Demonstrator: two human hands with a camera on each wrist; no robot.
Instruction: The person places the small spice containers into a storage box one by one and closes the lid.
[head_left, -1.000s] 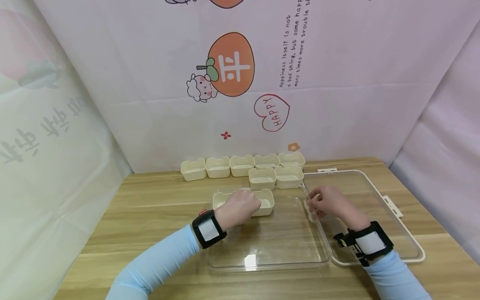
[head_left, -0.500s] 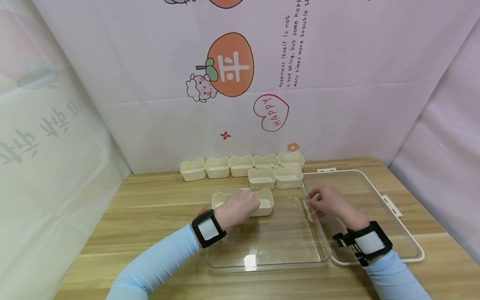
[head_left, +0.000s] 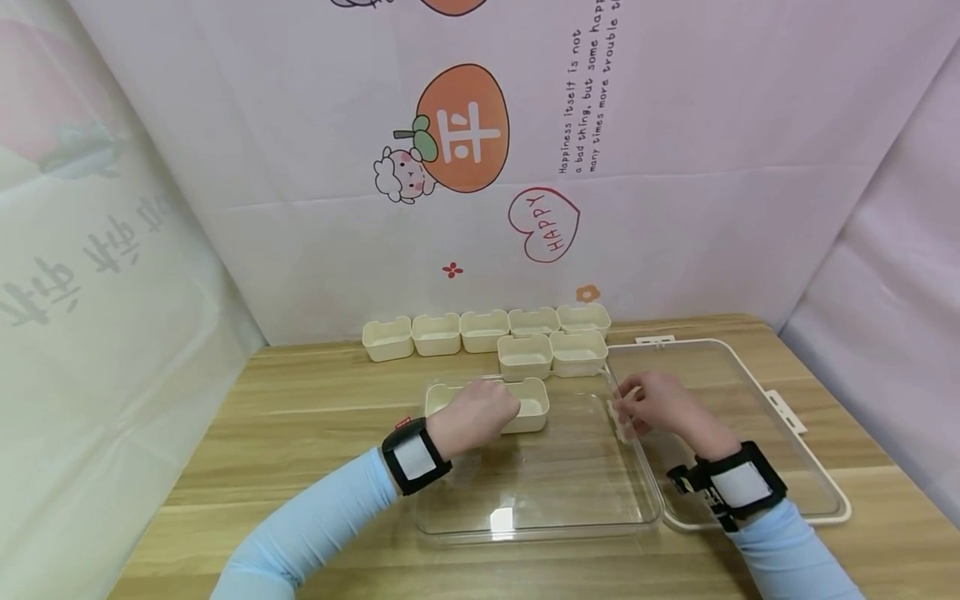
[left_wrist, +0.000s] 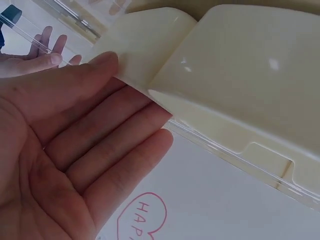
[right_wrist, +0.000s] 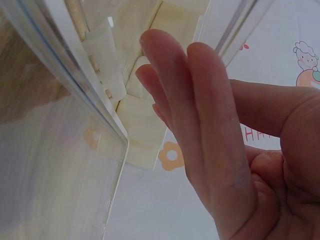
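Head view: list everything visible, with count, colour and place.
Table: one, brown woodgrain, below
Clear bin: one, transparent, mid-table
Lid: one, clear, white-rimmed, right of the bin
Boxes in the bin: two, cream, far left, partly hidden
Back-row boxes: five, cream, table's far edge
Second-row boxes: two, cream, in front of those, rightward
Cloth: panels uncounted, pale, printed, behind and beside the table
Wrist straps: two, black and white, on wrists
Sleeves: two, light blue, on arms
Left hand: one, bare, at the bin's boxes
Right hand: one, bare, at the bin's right wall
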